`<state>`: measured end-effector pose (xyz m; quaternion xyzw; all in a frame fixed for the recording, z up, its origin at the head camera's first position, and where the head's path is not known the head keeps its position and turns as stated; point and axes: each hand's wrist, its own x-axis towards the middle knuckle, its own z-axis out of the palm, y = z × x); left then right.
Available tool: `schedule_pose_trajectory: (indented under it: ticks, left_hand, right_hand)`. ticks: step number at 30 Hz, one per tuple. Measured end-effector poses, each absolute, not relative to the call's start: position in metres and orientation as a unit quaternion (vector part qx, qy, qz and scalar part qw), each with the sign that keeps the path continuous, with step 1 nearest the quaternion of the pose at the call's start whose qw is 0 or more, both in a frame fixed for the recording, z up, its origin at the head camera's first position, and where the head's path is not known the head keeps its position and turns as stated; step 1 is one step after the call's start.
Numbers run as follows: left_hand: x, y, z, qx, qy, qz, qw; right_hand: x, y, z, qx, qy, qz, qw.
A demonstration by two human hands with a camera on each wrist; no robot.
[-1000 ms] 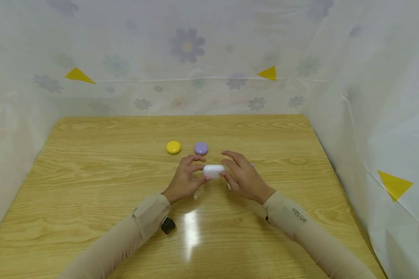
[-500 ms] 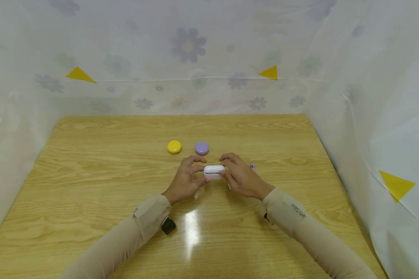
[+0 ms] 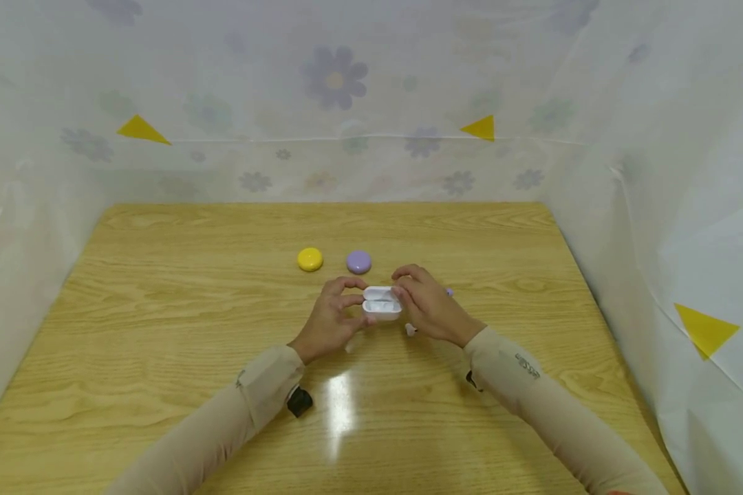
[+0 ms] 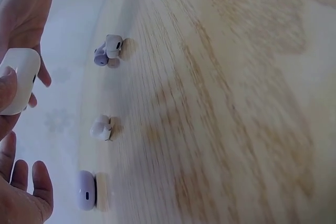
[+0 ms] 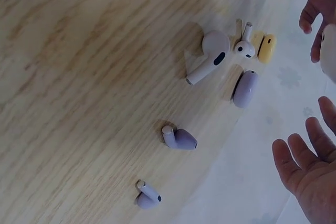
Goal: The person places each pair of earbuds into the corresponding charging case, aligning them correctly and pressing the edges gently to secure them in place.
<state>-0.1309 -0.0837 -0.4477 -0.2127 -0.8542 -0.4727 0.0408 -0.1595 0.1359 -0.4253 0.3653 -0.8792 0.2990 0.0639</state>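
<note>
My left hand (image 3: pixel 329 317) holds a white earbud case (image 3: pixel 382 313) by its left end, between thumb and fingers, above the table. The case's lid is tilted up and its pale inside faces me; its outside shows in the left wrist view. On the other side, my right hand (image 3: pixel 430 306) has its thumb at the right end of the raised lid, with fingers curved behind. Below the hands lie two white earbuds, one by the right hand (image 5: pixel 212 56) and a farther white earbud (image 5: pixel 244 48). Two purple earbuds (image 5: pixel 181 139) lie further right, partly hidden in the head view.
Behind the hands sit a yellow round-edged case (image 3: pixel 310 260) and a purple case (image 3: pixel 359 262), both closed. The wooden table (image 3: pixel 161 289) is bordered by white flowered sheeting (image 3: pixel 396 82) at the back and sides.
The white case's lid has swung from closed, through a narrow gap, to raised. My right hand's thumb has moved up with the lid; the left hand has stayed nearly still.
</note>
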Motion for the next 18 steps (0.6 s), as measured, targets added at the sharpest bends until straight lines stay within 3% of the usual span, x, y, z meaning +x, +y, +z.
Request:
schedule_pose_trajectory:
  ticks: [8, 13, 18]
  left_hand:
    - [-0.135, -0.095, -0.446, -0.167, -0.852, -0.496, 0.030]
    - [-0.138, -0.099, -0.443, -0.159, -0.848, -0.505, 0.035]
    - [-0.140, -0.099, -0.441, -0.173, -0.850, -0.495, 0.051]
  right_hand:
    - [-0.173, 0.139, -0.423, 0.299, -0.892, 0.335, 0.040]
    - [-0.182, 0.135, -0.431, 0.332, -0.906, 0.257, 0.045]
    - [-0.188, 0.125, -0.442, 0.373, -0.899, 0.227, 0.007]
